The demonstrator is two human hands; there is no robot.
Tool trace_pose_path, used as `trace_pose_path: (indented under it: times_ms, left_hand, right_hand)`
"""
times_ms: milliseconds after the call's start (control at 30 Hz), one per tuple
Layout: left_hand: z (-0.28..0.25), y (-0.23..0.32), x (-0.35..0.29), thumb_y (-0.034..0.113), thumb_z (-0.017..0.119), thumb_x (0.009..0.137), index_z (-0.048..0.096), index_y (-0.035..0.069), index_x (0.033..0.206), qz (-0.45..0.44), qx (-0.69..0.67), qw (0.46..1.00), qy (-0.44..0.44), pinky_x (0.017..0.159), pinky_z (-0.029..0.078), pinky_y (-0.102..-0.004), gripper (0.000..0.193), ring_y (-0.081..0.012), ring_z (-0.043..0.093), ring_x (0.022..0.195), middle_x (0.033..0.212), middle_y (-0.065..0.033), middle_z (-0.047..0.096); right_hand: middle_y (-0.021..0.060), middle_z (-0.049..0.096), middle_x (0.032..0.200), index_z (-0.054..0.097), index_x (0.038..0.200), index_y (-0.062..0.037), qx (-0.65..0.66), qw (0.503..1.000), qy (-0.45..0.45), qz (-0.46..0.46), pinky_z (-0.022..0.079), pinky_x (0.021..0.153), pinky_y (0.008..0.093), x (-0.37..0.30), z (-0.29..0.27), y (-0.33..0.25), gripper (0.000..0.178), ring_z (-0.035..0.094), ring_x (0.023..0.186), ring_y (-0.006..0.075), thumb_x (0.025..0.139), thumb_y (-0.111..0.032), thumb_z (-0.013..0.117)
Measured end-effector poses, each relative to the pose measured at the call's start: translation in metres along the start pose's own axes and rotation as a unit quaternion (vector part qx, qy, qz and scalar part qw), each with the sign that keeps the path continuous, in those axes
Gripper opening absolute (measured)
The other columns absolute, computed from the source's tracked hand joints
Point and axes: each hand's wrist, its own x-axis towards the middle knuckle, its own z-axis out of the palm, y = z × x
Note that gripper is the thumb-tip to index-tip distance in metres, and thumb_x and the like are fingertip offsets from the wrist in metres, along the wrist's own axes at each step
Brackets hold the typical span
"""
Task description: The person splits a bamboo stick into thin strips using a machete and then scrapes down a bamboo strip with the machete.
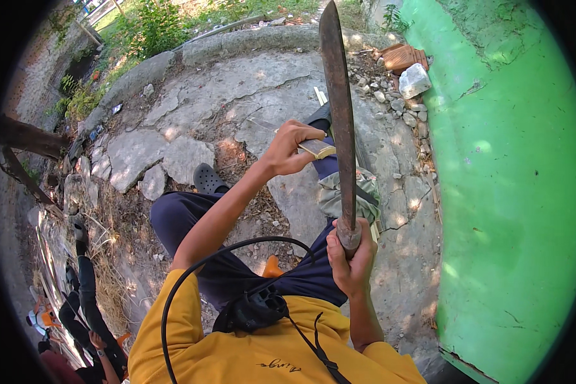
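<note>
One machete handle (348, 237) lies inside the right fingers (367, 238).

The left hand (289, 148) pinches, left forearm (223, 214) angled toward half past one; the right hand (356, 269) clenches, right forearm (365, 323) pointing nearly at twelve o'clock.

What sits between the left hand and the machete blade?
In the head view, the end of the pale strip juts from the left hand toward the machete blade, with a blue trouser leg behind.
</note>
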Motion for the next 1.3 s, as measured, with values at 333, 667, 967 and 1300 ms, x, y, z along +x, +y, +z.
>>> trace_pose_path:
  times_ms: [333,667,967,1300]
  left_hand:
    - [-0.008,0.010,0.001,0.014,0.070,0.075,0.066,-0.005,0.089,0.062,-0.015,0.998,0.028,0.053,0.038,-0.0381,0.024,-0.0286,0.053,0.052,0.063,-0.0155,0.054]
    - [-0.015,0.017,0.005,0.017,0.067,0.075,0.039,-0.001,0.069,0.016,-0.016,1.000,-0.016,0.052,0.028,-0.0400,0.034,-0.0279,0.031,0.054,0.062,-0.0122,0.030]
    - [-0.018,0.018,0.002,0.022,0.066,0.075,0.035,0.000,0.068,-0.002,-0.015,1.000,-0.022,0.052,0.026,-0.0393,0.039,-0.0272,0.029,0.055,0.061,-0.0109,0.027]
    - [-0.022,0.029,0.003,0.018,0.079,0.076,0.046,0.004,0.065,-0.048,0.052,0.997,-0.027,0.050,0.030,-0.0340,0.038,-0.0179,0.035,0.053,0.056,-0.0068,0.039]
  right_hand:
    - [0.0083,0.068,0.074,0.056,0.111,-0.0004,-0.034,0.999,-0.023,0.018,0.050,0.058,0.0278,0.005,0.011,-0.002,0.027,0.065,0.060,0.0121,0.092,-0.013,0.070]
    - [0.0091,0.068,0.075,0.056,0.111,-0.0006,-0.069,0.997,-0.022,-0.022,0.051,0.059,0.0282,0.008,0.010,-0.004,0.029,0.067,0.062,0.0138,0.091,-0.013,0.073]
    - [0.0120,0.069,0.080,0.056,0.113,-0.0003,-0.092,0.995,-0.031,0.009,0.053,0.063,0.0303,0.007,0.012,-0.014,0.030,0.070,0.067,0.0198,0.091,-0.013,0.073]
    - [0.0130,0.070,0.082,0.055,0.114,-0.0006,-0.088,0.995,-0.040,0.003,0.054,0.064,0.0320,0.008,0.016,-0.014,0.030,0.071,0.069,0.0236,0.093,-0.014,0.072]
